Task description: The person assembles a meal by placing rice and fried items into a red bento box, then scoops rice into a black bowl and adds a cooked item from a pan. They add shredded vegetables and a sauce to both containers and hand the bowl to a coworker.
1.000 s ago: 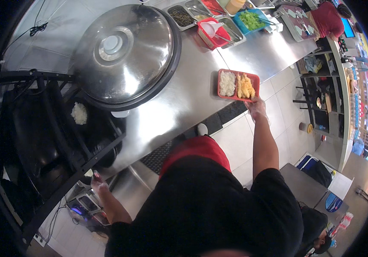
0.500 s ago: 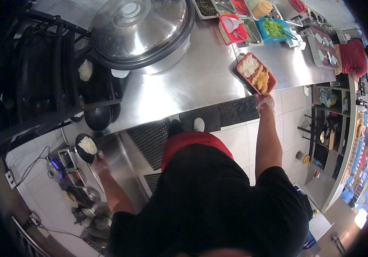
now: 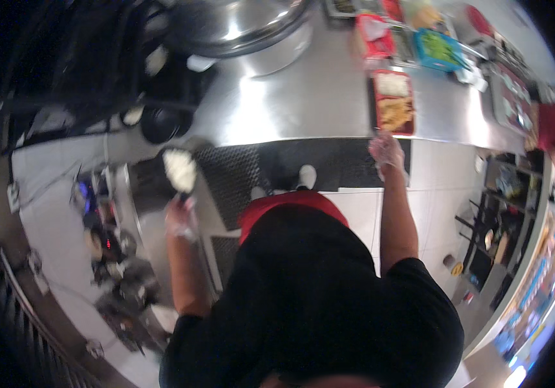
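Note:
My left hand [image 3: 181, 218], in a clear glove, grips the near edge of a black bowl [image 3: 169, 161] with white rice [image 3: 180, 169] in it, held out past the counter's left part. A red two-part meal box [image 3: 394, 103] lies on the steel counter by its front edge, with rice in the far part and golden fried pieces in the near part. My right hand [image 3: 386, 154], also gloved, is right at the box's near end; motion blur hides whether its fingers touch it.
A large lidded steel cooker [image 3: 238, 39] stands at the back left of the counter [image 3: 303, 110]. Beyond the box are a red container [image 3: 374, 37] and a blue tub of chopped greens [image 3: 440, 50]. A black rack [image 3: 90, 97] rises at left. Another person's red sleeve [image 3: 554, 126] shows far right.
The bowl of rice in my left hand has moved right and toward the middle. The red box has turned straight to the counter, and my right hand has shifted slightly nearer to me.

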Demonstrator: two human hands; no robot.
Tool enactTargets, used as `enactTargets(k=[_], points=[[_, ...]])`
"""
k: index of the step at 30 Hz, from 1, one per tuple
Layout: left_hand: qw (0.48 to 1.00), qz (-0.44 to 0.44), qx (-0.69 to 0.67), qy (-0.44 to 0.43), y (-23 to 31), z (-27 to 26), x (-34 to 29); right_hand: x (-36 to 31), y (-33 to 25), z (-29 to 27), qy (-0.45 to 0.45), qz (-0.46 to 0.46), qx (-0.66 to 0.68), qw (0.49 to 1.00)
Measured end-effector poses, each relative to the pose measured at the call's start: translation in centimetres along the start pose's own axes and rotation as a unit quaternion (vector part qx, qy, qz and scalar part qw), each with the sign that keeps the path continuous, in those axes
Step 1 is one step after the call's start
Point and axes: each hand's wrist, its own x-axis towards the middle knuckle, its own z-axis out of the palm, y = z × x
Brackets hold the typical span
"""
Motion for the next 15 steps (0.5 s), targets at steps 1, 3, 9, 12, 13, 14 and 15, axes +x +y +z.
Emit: enactTargets(k=[1,3,9,12,13,14,15], points=[[1.0,-0.005,-0.004,0.026,0.2,2.1,-0.1,-0.1,0.4,-0.6,-0.024,0.006,0.003,1.0],[0.998,0.027,-0.029,0.053,1.2,6.6,-0.5,-0.4,1.4,-1.5,-0.11,0.037,0.005,0.993],[0.997,-0.039,-0.003,0.067,7.7,15.0,-1.1,-3.6,4.9,-3.6,-0.052,0.126,-0.155,0.978],[0.992,-0.07,0.023,0.102,8.9,16.6,-0.7,-5.7,6.8,-4.8,-0.053,0.129,-0.181,0.974],[0.991,-0.068,0.035,0.108,9.1,16.8,-0.7,-6.1,7.4,-5.3,-0.063,0.137,-0.184,0.971],[0.991,-0.068,0.045,0.104,9.1,17.0,-0.4,-6.4,7.9,-5.8,-0.057,0.145,-0.19,0.969],[0.991,-0.07,0.054,0.104,9.1,17.1,-0.3,-6.6,8.3,-6.3,-0.05,0.153,-0.195,0.968]])
